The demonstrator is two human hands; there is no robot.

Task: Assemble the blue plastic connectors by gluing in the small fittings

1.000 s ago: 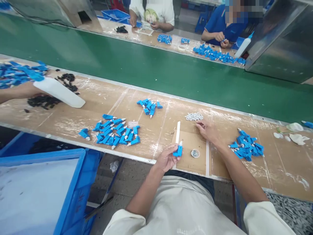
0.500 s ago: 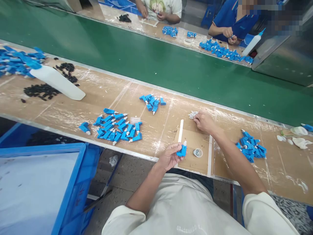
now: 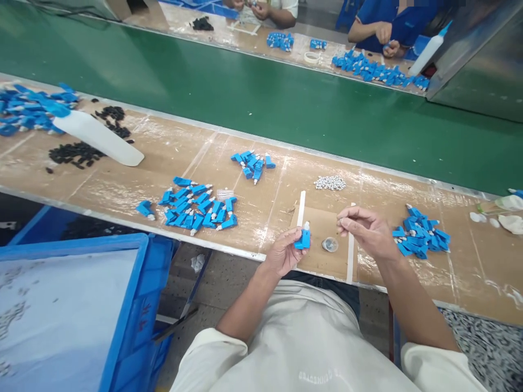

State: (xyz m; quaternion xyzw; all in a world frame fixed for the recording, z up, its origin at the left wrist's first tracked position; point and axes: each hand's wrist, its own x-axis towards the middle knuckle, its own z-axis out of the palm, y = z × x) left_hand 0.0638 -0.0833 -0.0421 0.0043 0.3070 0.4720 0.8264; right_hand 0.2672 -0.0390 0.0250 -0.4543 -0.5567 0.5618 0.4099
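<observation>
My left hand [image 3: 285, 251] is closed around a blue plastic part [image 3: 303, 239] with a white tip pointing up, above the front edge of the bench. To its right, my right hand [image 3: 365, 231] is raised with thumb and fingertips pinched together; whatever is between them is too small to name. Between the hands, a small clear cup [image 3: 330, 244] with dark contents rests on a cardboard sheet [image 3: 322, 218]. Beyond the sheet lies a pile of small silvery-white pieces [image 3: 330, 183]. More blue parts [image 3: 423, 234] are heaped right of my right hand.
Blue parts [image 3: 196, 207] lie in groups to the left, near a white bottle [image 3: 102, 139] and black pieces [image 3: 75, 154]. A green belt [image 3: 245, 98] runs behind the bench. Two people work across it. A blue crate [image 3: 134, 283] stands at lower left.
My right hand has moved from the silvery-white pile back toward me, fingers pinched, uncovering the pile. My left hand still holds the blue part in about the same place.
</observation>
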